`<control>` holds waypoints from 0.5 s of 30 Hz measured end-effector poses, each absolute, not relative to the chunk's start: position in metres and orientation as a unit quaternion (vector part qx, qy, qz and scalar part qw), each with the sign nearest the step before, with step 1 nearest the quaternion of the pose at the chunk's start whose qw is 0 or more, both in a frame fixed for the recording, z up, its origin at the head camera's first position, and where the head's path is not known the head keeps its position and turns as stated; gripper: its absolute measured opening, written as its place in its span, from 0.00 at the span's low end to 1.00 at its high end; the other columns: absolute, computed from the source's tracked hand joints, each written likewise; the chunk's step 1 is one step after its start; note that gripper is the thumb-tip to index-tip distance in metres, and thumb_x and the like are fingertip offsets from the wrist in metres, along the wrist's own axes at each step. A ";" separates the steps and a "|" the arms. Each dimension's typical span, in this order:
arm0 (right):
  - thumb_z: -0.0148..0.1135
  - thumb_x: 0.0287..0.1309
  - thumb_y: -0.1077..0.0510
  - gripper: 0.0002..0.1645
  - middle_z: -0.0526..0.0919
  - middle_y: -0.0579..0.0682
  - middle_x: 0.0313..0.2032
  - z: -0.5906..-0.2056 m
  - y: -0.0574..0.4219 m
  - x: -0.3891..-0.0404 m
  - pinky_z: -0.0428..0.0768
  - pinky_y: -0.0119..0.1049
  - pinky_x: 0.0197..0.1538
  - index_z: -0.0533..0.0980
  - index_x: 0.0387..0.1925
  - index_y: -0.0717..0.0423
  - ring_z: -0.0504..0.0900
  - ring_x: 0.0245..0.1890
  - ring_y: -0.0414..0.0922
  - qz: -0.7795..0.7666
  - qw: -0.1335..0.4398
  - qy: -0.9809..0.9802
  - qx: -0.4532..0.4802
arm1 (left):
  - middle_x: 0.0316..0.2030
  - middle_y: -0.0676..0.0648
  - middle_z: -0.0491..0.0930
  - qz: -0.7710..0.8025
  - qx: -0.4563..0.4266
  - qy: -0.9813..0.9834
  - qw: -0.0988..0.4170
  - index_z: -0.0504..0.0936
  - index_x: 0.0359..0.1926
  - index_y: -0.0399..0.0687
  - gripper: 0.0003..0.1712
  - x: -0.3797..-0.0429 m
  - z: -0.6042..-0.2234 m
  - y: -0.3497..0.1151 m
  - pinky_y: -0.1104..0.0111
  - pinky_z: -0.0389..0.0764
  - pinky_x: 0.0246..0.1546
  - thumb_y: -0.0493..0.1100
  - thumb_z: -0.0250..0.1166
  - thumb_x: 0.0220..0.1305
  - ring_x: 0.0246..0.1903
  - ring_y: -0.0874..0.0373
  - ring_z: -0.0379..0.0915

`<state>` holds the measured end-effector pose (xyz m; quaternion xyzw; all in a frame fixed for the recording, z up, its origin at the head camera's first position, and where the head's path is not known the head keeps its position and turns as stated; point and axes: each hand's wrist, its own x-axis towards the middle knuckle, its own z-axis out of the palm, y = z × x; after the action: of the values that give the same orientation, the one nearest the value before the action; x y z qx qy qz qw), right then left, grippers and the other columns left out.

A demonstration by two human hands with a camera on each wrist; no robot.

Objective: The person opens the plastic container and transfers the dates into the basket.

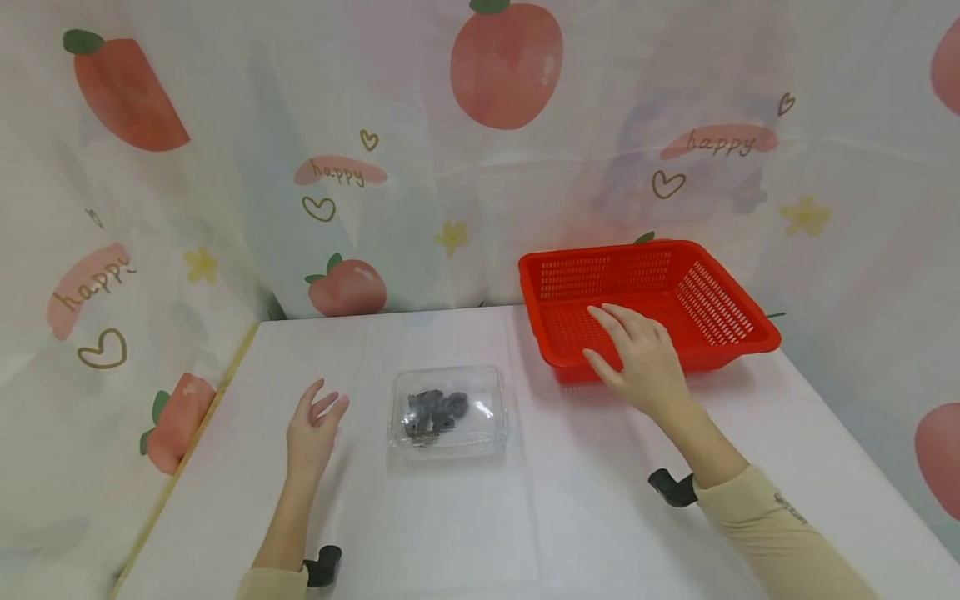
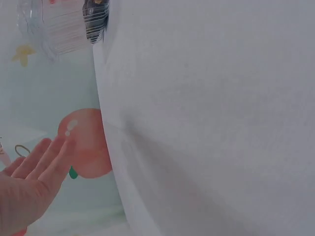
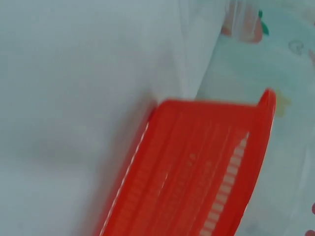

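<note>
A clear plastic clamshell box [image 1: 483, 417] with several small dark items [image 1: 435, 410] inside stands near the middle of the table. To its left my left hand [image 1: 311, 433] is raised, fingers relaxed and holding nothing. In the left wrist view its fingers [image 2: 47, 162] extend loosely, with part of the box [image 2: 64, 27] at the top. My right hand [image 1: 637, 358] hangs over the near rim of a red plastic basket [image 1: 555, 350], its fingers spread and nothing between them. The right wrist view shows the basket's side [image 3: 197, 167], but no hand.
A white cloth covers the table [image 1: 465, 533]. Behind it and at the sides hang curtains [image 1: 420, 92] printed with fruit and hearts. The basket stands at the table's back right, close to the curtain. Black wrist mounts [image 1: 675, 488] stick out beside both sleeves.
</note>
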<state>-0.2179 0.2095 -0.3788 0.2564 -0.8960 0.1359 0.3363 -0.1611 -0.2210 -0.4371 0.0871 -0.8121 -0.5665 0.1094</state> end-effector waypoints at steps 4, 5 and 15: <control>0.65 0.46 0.53 0.36 0.71 0.58 0.54 -0.383 0.182 -0.215 0.69 0.56 0.54 0.66 0.59 0.54 0.69 0.54 0.55 0.141 0.323 -0.889 0.291 | 0.57 0.35 0.69 -0.642 0.123 -0.755 0.050 0.55 0.68 0.45 0.35 -0.157 -0.440 -0.219 0.58 0.78 0.45 0.50 0.57 0.64 0.53 0.41 0.70; 0.65 0.46 0.54 0.36 0.71 0.58 0.54 -0.384 0.175 -0.215 0.70 0.55 0.53 0.66 0.59 0.54 0.69 0.54 0.55 0.142 0.321 -0.887 0.300 | 0.58 0.35 0.68 -0.659 0.133 -0.740 0.036 0.55 0.68 0.46 0.35 -0.156 -0.441 -0.219 0.59 0.78 0.45 0.49 0.57 0.64 0.53 0.43 0.70; 0.65 0.47 0.53 0.33 0.74 0.54 0.51 -0.400 0.113 -0.212 0.73 0.49 0.51 0.68 0.57 0.51 0.72 0.51 0.52 0.130 0.308 -0.864 0.377 | 0.54 0.37 0.72 -0.723 0.145 -0.670 -0.082 0.57 0.66 0.43 0.32 -0.151 -0.450 -0.219 0.57 0.80 0.42 0.46 0.55 0.65 0.46 0.46 0.77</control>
<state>-0.2115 0.1128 -0.3999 0.3772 -0.8638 0.1303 0.3076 -0.1509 -0.2190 -0.4504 0.1453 -0.6700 -0.7233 -0.0821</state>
